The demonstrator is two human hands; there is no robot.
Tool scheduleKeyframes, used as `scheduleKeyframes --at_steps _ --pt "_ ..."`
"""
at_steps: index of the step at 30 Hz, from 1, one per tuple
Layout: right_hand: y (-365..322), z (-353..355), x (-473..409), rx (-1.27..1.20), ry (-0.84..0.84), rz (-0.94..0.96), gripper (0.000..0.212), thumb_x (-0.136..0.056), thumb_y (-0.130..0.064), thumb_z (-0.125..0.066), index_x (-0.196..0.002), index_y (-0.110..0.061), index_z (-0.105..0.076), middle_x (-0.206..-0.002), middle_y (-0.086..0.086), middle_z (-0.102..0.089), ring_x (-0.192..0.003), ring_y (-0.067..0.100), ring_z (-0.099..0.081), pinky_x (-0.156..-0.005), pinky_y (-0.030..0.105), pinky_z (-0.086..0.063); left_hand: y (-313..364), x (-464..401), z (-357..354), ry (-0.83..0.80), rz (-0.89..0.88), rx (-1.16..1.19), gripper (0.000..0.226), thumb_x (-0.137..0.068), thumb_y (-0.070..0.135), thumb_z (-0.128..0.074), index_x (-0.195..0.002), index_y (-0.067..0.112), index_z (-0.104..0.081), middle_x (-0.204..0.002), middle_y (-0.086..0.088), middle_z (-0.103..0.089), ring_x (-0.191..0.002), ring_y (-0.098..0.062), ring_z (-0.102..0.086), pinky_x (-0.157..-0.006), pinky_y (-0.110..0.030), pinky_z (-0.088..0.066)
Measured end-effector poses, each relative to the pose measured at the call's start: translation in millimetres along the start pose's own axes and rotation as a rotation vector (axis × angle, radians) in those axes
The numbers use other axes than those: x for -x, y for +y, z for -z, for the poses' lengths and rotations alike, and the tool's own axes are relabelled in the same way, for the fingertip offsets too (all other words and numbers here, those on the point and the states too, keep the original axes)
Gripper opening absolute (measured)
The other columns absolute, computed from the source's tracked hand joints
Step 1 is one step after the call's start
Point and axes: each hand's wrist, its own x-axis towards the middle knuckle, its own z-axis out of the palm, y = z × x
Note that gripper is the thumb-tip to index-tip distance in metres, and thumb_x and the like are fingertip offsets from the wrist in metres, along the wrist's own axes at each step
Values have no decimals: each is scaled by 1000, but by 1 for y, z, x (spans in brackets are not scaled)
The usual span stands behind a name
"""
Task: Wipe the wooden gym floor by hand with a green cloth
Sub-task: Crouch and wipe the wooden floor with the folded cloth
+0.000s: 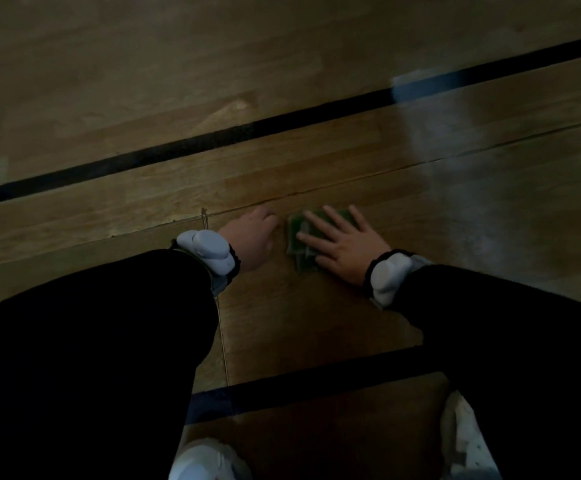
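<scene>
Head view: being aimed forward and steeply down, from above the person's arms.
Nearness: left hand and right hand being framed centrally, close below.
Coverage: wooden floor being shown beyond both hands.

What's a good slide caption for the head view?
Right hand presses green cloth flat on wooden floor; left hand beside.

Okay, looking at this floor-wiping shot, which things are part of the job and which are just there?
Part of the job:
green cloth, flat under the right hand
wooden floor
left hand, resting on the floor

Just there:
black floor line
white wrist devices
white shoes
</scene>
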Motion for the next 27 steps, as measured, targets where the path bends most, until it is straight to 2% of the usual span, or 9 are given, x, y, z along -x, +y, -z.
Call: scheduleKeyframes --at_steps 4,8,14,20,27 --pt "54 -1 6 -123 43 -258 56 -100 -49 -19 -147 -44 11 -157 -7 23 -145 25 17 -114 52 10 0 0 -3 -16 -11 -24 42 -99 19 -39 -140 12 -39 -148 -6 -30 -129 -25 -41 -104 -37 -41" --pt "87 -1 14 -228 28 -511 55 -99 -52 -19 -147 -46 8 -157 -9 22 -146 27 16 -115 58 4 -2 2 -4 -31 -13 -21 42 -99 19 -39 -140 12 -39 -148 -6 -31 -129 -26 -42 -104 -39 -41" --pt "71 5 11 -260 44 -607 57 -99 -51 -22 -149 -43 5 -158 -7 21 -145 32 15 -113 63 3 -5 4 -4 -28 -3 -17 40 -100 19 -38 -140 13 -38 -149 -5 -30 -127 -26 -43 -103 -38 -40" --pt "55 8 3 -251 30 -551 59 -99 -51 -23 -149 -41 7 -157 -4 24 -144 33 18 -112 64 5 0 2 -1 -23 4 -16 40 -100 18 -38 -139 11 -38 -148 -7 -30 -126 -26 -43 -101 -36 -42" --pt "-12 14 -15 -120 -40 -240 62 -99 -51 -25 -149 -40 10 -156 -2 27 -143 33 22 -111 65 7 1 -3 6 -12 15 23 43 -97 11 -43 -140 11 -37 -148 -8 -31 -130 -25 -40 -105 -36 -39"
